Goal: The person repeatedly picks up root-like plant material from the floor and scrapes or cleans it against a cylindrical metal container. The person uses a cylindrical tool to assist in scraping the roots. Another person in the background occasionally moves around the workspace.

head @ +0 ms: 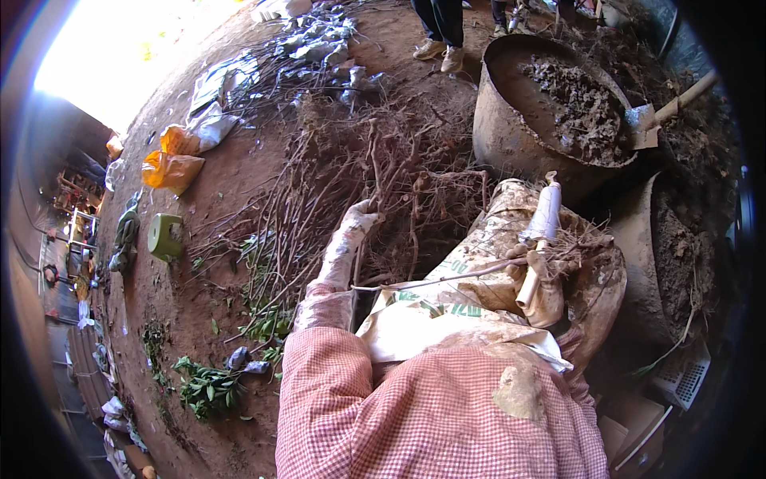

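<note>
My left hand (pixel 359 219), in a muddy pale glove with clear plastic over the wrist, closes on a brown woody stem (pixel 376 161) at the near side of a large heap of bare-rooted plants (pixel 323 173). My right hand (pixel 546 287), coated in mud, lies over my lap around a pale wooden handle (pixel 529 286). In line with that handle is an object wrapped in whitish plastic (pixel 546 206); its kind is unclear. A thin bare-rooted stem (pixel 455 276) crosses my lap to the right hand, its roots spread beside the fingers. A muddy woven sack (pixel 431 320) covers my lap.
A rusty metal drum (pixel 508 129) holds mud and a long-handled tool (pixel 682 102). Another mud container (pixel 637 251) stands right. A green stool (pixel 165 236), orange bag (pixel 173 167), leafy cuttings (pixel 209 389) and plastic-wrapped bundles (pixel 317 45) lie around. A person's legs (pixel 440 24) stand beyond.
</note>
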`<state>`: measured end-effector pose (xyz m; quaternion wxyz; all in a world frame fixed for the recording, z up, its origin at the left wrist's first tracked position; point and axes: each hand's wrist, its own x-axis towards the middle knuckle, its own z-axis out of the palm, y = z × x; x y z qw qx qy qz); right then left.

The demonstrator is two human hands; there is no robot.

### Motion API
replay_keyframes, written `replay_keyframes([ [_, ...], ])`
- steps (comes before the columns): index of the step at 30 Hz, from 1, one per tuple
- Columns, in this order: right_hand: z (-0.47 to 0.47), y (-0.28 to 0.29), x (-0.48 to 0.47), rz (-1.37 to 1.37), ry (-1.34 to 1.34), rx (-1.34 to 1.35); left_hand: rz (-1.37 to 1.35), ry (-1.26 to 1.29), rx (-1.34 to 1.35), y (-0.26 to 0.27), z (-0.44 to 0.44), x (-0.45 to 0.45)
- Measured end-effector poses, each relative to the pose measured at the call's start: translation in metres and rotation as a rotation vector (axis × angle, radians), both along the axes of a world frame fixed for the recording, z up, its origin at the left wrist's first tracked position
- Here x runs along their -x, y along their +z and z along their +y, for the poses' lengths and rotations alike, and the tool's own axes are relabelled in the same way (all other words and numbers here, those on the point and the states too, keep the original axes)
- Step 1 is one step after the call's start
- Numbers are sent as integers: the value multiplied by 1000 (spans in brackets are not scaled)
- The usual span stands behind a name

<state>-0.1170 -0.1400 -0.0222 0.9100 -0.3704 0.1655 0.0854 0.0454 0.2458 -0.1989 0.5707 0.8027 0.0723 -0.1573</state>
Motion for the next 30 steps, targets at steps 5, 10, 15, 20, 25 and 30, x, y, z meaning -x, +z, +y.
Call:
replay_keyframes([
  [5, 2, 14, -28, -88, 154, -196, 74, 66, 537, 121, 17, 40],
  [10, 40, -1, -73, -267, 98, -361, -226, 88, 647, 152, 42, 62],
  [15, 14, -37, -90, -347, -176, -111, -355, 58, 567, 173, 13, 73],
  [20, 23, 30, -72, -409, -186, 361, -405, 141, 669, 190, -43, 76],
  [25, 28, 100, -53, -517, -103, 211, -435, -51, 937, 190, -123, 76],
  [30, 23, 111, -47, -521, -247, 311, -1058, -138, -59, 222, -193, 99],
])
